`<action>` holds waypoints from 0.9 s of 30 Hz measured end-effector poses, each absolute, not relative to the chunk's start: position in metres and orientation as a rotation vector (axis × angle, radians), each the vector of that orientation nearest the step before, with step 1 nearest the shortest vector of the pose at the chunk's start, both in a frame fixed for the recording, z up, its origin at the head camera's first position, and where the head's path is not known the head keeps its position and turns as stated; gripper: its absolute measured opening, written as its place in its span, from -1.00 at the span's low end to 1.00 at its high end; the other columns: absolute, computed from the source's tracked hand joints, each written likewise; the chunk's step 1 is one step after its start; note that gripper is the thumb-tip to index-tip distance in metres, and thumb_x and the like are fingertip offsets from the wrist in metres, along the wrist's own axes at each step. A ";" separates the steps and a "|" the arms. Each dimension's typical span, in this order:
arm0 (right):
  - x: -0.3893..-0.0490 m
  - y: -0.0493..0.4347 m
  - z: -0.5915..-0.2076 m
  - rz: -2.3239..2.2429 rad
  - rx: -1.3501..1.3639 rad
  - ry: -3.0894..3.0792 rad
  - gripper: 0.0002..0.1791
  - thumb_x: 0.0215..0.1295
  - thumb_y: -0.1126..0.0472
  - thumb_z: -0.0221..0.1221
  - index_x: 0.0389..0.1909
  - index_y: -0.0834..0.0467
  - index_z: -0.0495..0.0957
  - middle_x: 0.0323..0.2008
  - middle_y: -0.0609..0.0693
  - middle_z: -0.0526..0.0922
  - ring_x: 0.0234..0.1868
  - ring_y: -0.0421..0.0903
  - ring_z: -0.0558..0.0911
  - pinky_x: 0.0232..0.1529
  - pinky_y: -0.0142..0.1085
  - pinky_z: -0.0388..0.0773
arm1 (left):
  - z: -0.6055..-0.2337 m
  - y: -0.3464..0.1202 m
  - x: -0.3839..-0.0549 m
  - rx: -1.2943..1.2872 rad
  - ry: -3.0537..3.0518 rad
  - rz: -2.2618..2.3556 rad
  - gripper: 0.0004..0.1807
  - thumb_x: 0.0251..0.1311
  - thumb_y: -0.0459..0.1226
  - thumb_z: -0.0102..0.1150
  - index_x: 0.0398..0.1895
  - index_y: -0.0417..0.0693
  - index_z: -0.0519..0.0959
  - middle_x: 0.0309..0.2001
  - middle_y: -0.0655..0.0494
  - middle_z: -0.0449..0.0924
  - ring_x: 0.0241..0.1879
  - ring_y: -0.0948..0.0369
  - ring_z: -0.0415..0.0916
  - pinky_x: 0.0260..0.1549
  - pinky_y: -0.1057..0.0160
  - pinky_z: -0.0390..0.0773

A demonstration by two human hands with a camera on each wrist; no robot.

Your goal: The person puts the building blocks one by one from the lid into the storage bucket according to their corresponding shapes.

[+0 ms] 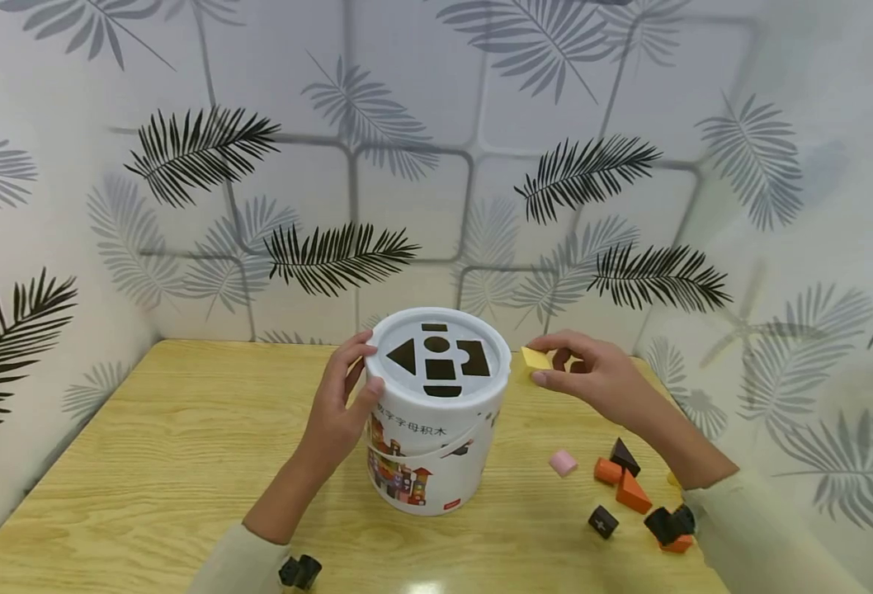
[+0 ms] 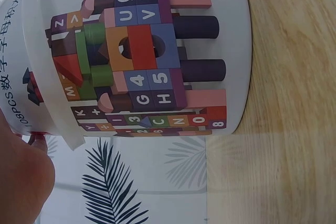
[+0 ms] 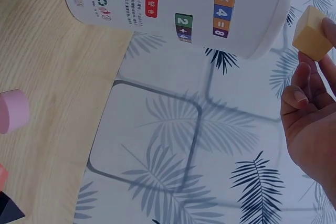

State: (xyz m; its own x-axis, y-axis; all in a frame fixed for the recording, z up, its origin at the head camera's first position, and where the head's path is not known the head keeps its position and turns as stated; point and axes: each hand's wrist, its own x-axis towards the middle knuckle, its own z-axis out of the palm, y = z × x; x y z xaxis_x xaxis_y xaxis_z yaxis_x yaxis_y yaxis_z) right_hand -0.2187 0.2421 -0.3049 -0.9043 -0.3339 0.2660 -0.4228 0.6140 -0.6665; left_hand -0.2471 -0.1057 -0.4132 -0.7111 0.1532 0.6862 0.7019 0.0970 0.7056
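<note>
Near centre, the left hand [image 1: 342,404], thumb and fingers wide, touches the bucket [image 1: 431,429]; rightward, the right hand [image 1: 596,371] pinches a yellow block [image 1: 535,361].

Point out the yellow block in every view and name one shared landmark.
Head: yellow block right of centre, held by the right hand.
Left wrist: not in it.
Right wrist: yellow block at upper right.
Shared landmark: white bucket, at lower centre, upper left and top, respectively.

Yellowish wood-grain table [image 1: 184,462] before a pale leaf-print backdrop [image 1: 414,206] (its pattern in black and grey)
</note>
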 end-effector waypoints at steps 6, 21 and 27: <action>-0.241 0.216 -0.294 1.142 0.712 -2.700 -0.62 0.31 0.00 0.33 0.12 -0.07 0.61 -0.14 -0.05 0.62 -0.14 -0.04 0.52 -0.28 -0.32 0.53 | -0.413 -0.108 -0.247 -0.842 -1.929 -1.659 -0.56 0.39 -0.40 0.04 0.31 -0.16 0.31 0.50 -0.01 0.17 0.54 0.03 0.09 0.49 0.31 0.20; -0.262 0.156 -0.299 1.171 0.748 -2.758 -0.61 0.25 0.01 0.37 0.08 -0.03 0.63 -0.22 0.00 0.60 -0.18 0.01 0.51 -0.30 -0.21 0.54 | -0.412 -0.107 -0.246 -0.839 -1.939 -1.675 -0.56 0.40 -0.37 0.04 0.31 -0.14 0.30 0.51 0.01 0.16 0.54 0.04 0.09 0.49 0.30 0.21; -0.261 0.146 -0.300 1.112 0.792 -2.787 -0.61 0.22 0.04 0.40 0.06 0.00 0.64 -0.30 0.00 0.56 -0.21 -0.03 0.49 -0.26 -0.23 0.51 | -0.411 -0.107 -0.245 -0.827 -1.960 -1.672 -0.56 0.41 -0.35 0.04 0.32 -0.11 0.29 0.51 0.03 0.15 0.54 0.04 0.09 0.49 0.24 0.21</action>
